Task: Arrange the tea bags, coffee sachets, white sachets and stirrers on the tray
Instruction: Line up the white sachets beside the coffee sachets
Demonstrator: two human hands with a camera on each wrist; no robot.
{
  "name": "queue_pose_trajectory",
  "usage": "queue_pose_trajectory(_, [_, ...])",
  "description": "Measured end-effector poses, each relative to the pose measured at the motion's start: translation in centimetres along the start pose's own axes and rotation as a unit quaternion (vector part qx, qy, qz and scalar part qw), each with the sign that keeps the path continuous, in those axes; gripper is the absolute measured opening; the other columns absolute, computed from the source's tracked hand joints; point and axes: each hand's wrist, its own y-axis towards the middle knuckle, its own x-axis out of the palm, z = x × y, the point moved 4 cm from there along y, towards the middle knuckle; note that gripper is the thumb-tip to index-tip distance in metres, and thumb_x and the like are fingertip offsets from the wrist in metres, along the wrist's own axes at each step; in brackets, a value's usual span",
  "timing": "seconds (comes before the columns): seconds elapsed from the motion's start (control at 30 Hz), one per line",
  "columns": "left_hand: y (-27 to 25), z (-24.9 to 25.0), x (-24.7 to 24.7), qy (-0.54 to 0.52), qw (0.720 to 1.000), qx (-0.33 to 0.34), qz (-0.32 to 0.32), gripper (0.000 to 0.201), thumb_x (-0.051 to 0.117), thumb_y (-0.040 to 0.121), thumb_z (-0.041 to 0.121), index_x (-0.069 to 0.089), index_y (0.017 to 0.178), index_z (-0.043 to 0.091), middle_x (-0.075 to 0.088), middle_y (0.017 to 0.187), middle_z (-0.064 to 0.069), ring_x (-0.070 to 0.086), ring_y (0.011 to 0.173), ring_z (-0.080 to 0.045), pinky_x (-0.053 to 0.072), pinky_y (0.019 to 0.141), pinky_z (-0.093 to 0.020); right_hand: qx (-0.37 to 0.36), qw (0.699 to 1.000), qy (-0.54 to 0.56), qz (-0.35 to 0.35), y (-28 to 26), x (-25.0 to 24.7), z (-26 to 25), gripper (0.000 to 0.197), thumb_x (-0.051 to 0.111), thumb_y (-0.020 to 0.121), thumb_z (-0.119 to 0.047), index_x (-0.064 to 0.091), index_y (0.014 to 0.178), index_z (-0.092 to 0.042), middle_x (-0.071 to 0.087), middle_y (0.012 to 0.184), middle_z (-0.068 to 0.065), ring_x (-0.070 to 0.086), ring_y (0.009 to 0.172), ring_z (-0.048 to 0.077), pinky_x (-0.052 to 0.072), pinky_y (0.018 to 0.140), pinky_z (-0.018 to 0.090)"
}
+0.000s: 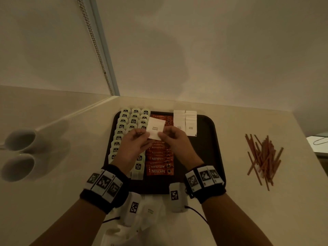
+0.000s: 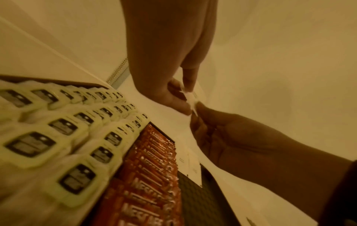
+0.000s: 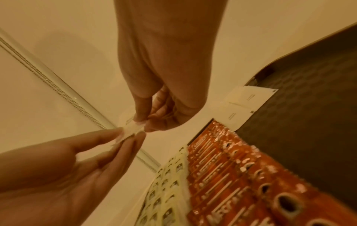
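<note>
Both hands, left hand [image 1: 136, 139] and right hand [image 1: 173, 137], pinch one white sachet [image 1: 155, 128] above the tray [image 1: 204, 150], probably squaring it for the sachet rows [image 1: 185, 122].

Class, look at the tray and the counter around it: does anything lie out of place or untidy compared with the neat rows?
Yes. The stirrers lie in a loose, crisscrossed heap on the counter right of the tray, not on it. One white sachet is off its stack, pinched between the left hand and right hand above the coffee sachets.
</note>
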Motion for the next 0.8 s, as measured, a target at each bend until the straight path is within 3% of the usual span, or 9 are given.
queue_pose_trajectory(0.1, [-1.0, 0.2, -2.2, 0.084, 0.996, -0.015, -0.023, 0.011, 0.053, 0.096, 0.019, 0.061, 0.1, 0.013, 0.067, 0.103, -0.007, 0.067, 0.091, -0.023, 0.054, 0.075, -0.03, 0.039, 0.997, 0.006, 0.062, 0.6, -3.2, 1.2, 0.008, 0.059, 0.09, -0.015, 0.061, 0.097, -0.013, 0.065, 0.106, 0.005, 0.064, 0.096, 0.02, 0.056, 0.08, 0.03])
queue_pose_trajectory(0.2, [-2.2, 0.1, -6.0, 0.141, 0.99, 0.008, 0.002, 0.013, 0.051, 0.096, 0.014, 0.064, 0.097, 0.013, 0.068, 0.098, -0.007, 0.064, 0.087, -0.025, 0.052, 0.077, -0.035, 0.073, 0.984, -0.063, 0.15, 1.8, -7.2, 3.4, 0.022, 0.052, 0.095, -0.015, 0.058, 0.116, -0.011, 0.062, 0.113, 0.004, 0.062, 0.095, 0.016, 0.054, 0.074, 0.024])
queue_pose_trajectory(0.33, [-4.4, -0.5, -11.1, 0.171, 0.984, 0.027, 0.048, 0.015, 0.047, 0.095, 0.004, 0.062, 0.095, 0.009, 0.066, 0.094, -0.011, 0.061, 0.081, -0.027, 0.05, 0.074, -0.036, 0.098, 0.965, -0.159, 0.186, 3.0, -9.7, 5.8, 0.022, 0.051, 0.094, -0.015, 0.057, 0.116, -0.014, 0.059, 0.118, 0.006, 0.058, 0.104, 0.019, 0.052, 0.091, 0.04])
queue_pose_trajectory(0.4, [-5.5, -0.9, -13.4, 0.175, 0.982, 0.026, 0.067, 0.017, 0.045, 0.096, 0.002, 0.061, 0.095, 0.009, 0.065, 0.096, -0.016, 0.061, 0.081, -0.03, 0.049, 0.074, -0.037, 0.093, 0.962, -0.175, 0.189, 3.4, -9.7, 6.1, 0.016, 0.054, 0.093, -0.015, 0.056, 0.109, -0.016, 0.058, 0.116, 0.005, 0.057, 0.105, 0.02, 0.051, 0.092, 0.042])
queue_pose_trajectory(0.5, [-6.9, -1.6, -16.7, 0.168, 0.98, 0.021, 0.108, 0.016, 0.045, 0.096, 0.002, 0.061, 0.097, 0.008, 0.064, 0.098, -0.018, 0.063, 0.082, -0.031, 0.055, 0.067, -0.033, 0.086, 0.961, -0.181, 0.189, 4.0, -9.2, 6.0, 0.012, 0.057, 0.091, -0.014, 0.054, 0.102, -0.016, 0.059, 0.115, 0.007, 0.058, 0.104, 0.021, 0.051, 0.093, 0.041])
queue_pose_trajectory(0.6, [-8.0, -2.2, -19.6, 0.156, 0.977, 0.021, 0.142, 0.016, 0.044, 0.096, 0.0, 0.059, 0.101, 0.004, 0.063, 0.094, -0.016, 0.067, 0.064, -0.014, 0.054, 0.055, -0.018, 0.089, 0.957, -0.195, 0.193, 4.7, -8.8, 5.8, 0.018, 0.058, 0.091, -0.013, 0.056, 0.108, -0.01, 0.059, 0.117, 0.008, 0.056, 0.107, 0.021, 0.048, 0.092, 0.033])
queue_pose_trajectory(0.8, [-9.5, -3.6, -22.8, 0.16, 0.974, -0.019, 0.161, 0.02, 0.041, 0.097, -0.001, 0.06, 0.098, 0.005, 0.066, 0.089, -0.013, 0.066, 0.055, -0.008, 0.053, 0.049, -0.017, 0.078, 0.947, -0.228, 0.212, 5.5, -8.4, 5.8, 0.022, 0.06, 0.09, -0.015, 0.056, 0.109, -0.006, 0.059, 0.117, 0.01, 0.056, 0.108, 0.022, 0.043, 0.086, 0.027])
